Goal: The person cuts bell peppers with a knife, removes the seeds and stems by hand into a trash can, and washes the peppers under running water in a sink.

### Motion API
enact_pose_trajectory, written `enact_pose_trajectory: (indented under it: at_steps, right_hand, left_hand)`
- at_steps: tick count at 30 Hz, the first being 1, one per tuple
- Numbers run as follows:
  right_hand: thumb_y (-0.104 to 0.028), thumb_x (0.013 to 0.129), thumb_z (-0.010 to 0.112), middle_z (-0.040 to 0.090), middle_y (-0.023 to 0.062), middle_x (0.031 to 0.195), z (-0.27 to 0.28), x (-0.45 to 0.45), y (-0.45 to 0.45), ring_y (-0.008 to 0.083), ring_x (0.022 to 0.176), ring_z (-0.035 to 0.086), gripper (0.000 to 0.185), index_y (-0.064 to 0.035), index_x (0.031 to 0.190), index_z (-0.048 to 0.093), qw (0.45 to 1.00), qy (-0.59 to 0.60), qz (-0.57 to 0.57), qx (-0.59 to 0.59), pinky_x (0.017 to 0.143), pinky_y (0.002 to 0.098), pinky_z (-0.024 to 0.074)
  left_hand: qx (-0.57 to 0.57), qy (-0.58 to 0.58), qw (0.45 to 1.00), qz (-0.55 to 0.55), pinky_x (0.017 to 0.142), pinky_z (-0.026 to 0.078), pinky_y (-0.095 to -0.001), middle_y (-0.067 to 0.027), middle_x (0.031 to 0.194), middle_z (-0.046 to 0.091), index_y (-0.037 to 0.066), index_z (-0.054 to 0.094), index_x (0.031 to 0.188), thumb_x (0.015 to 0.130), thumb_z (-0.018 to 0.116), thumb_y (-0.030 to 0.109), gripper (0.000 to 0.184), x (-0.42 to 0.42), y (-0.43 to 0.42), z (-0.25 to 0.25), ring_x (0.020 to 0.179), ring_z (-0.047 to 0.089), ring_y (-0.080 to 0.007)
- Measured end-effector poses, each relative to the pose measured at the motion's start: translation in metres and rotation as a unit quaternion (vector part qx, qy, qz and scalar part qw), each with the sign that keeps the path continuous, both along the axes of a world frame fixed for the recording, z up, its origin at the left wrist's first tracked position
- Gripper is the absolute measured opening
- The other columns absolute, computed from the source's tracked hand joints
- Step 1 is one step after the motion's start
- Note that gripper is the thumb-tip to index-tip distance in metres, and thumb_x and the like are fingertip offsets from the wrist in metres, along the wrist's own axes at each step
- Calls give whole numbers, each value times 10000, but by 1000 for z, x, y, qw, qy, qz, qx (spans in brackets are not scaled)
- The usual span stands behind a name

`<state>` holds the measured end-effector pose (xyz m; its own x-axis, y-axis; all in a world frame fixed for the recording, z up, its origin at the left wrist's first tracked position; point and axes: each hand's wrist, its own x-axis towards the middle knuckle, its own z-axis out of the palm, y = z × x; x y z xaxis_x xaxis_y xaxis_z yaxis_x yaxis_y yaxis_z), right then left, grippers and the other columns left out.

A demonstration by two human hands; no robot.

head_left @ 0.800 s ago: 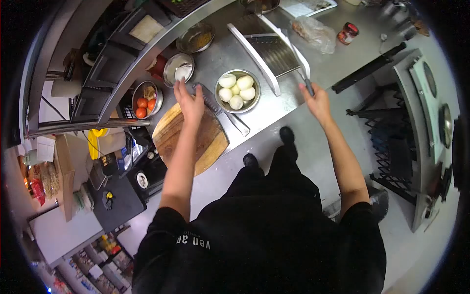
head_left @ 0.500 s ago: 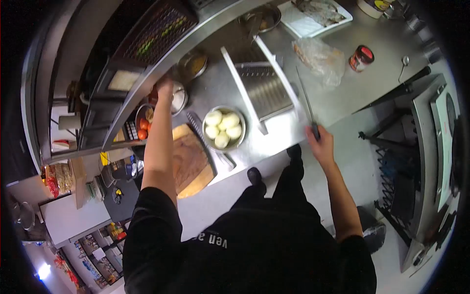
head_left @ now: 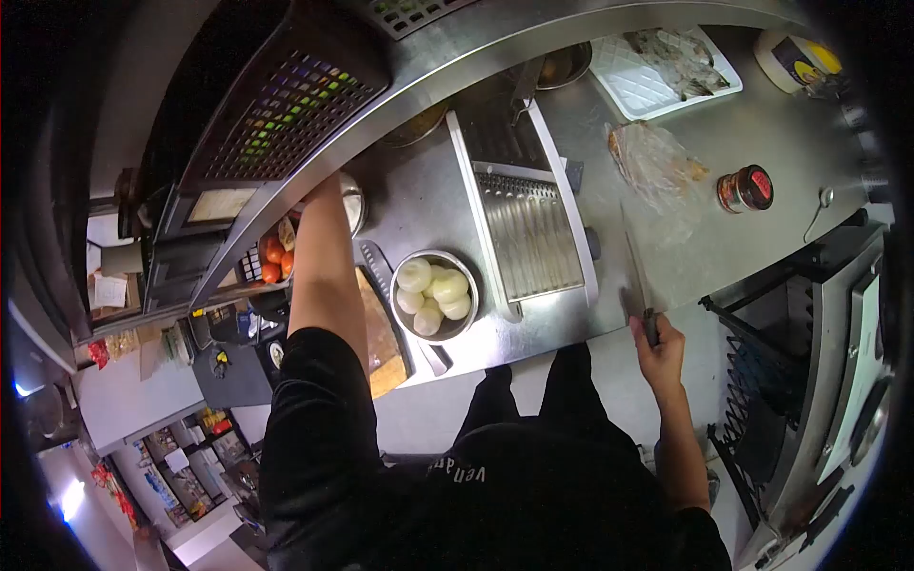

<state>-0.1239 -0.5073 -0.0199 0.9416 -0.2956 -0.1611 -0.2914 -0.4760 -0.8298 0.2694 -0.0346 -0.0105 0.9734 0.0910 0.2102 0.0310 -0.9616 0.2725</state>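
One knife (head_left: 637, 271) is in the right hand (head_left: 662, 354), fingers closed round its handle, the blade over the steel counter (head_left: 733, 243) beside the white-framed grater (head_left: 529, 238); the left arm (head_left: 326, 271) reaches beneath the shelf (head_left: 419, 78), which hides the left hand, so I cannot tell its fingers' state.

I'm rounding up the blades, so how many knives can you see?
2. One knife is in the right hand; the other lies between the cutting board and the onion bowl. The shelf could hide more.
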Motion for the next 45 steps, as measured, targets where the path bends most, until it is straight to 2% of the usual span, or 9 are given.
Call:
enact_pose_trajectory:
  at_steps: [7,19,27,35,37,39,41,43,45]
  right_hand:
    - [-131,794,707,465,138,528,4,-24,19,245,425,427,330,-13,629,447,998,13,30,-48,436,339,364]
    - [-97,814,690,445,77,502,-4,-36,23,130,425,397,304,-21,642,451,1000,7,10,-9,423,292,341]
    - [-113,835,666,488,65,536,39,14,3,84,489,461,257,-22,674,487,985,-41,152,-77,463,264,371]
    - [-122,879,622,515,0,564,80,40,62,66,507,473,232,-26,698,514,963,-44,257,71,474,224,366]
    - [-122,888,610,512,-4,566,94,34,88,65,508,480,222,-27,712,514,945,-49,313,81,466,217,364]
    - [-124,906,582,503,-8,569,108,25,119,68,496,482,194,-29,753,511,932,-19,329,152,448,208,361]
    - [-142,920,561,501,-2,561,109,15,156,71,458,467,168,-10,817,539,905,-64,386,169,416,217,352]
    - [-195,925,563,493,-9,538,119,3,202,65,436,451,218,-12,807,575,891,-30,434,131,398,217,330]
    - [-269,917,580,476,-23,494,132,-13,249,54,412,430,286,-34,757,611,849,34,518,96,386,216,305]
  left_hand:
    - [-5,-10,1000,4,916,432,-396,-186,1184,563,9,515,1205,833,563,282,464,1,-2,3,1071,554,-317]
    - [-19,-30,999,31,909,439,-422,-193,1201,542,25,514,1197,800,582,316,497,-22,-11,11,1089,534,-336]
    - [-40,-28,998,41,904,443,-439,-198,1213,527,35,514,1192,778,594,338,519,-57,-11,30,1101,521,-349]
    - [-63,-71,991,99,876,459,-462,-178,1200,514,62,477,1216,710,671,282,585,-166,-30,56,1071,534,-366]
    - [-169,-258,950,49,852,459,-470,-185,1136,533,54,485,1187,669,697,190,576,-234,-37,73,1029,549,-388]
    - [-325,-219,912,119,837,469,-454,-176,1071,556,24,486,1175,692,689,166,542,-314,-48,107,1006,566,-367]
    - [-442,-365,813,108,653,504,-366,-150,1068,574,41,406,1230,748,656,200,566,-369,-41,63,773,595,-254]
    - [-831,-155,530,63,463,422,-277,-152,1113,582,67,414,1241,817,566,279,498,-456,-20,65,565,526,-174]
    - [-874,-290,379,92,426,367,-246,-137,1100,604,89,469,1167,822,530,333,427,-534,-24,105,524,494,-135]
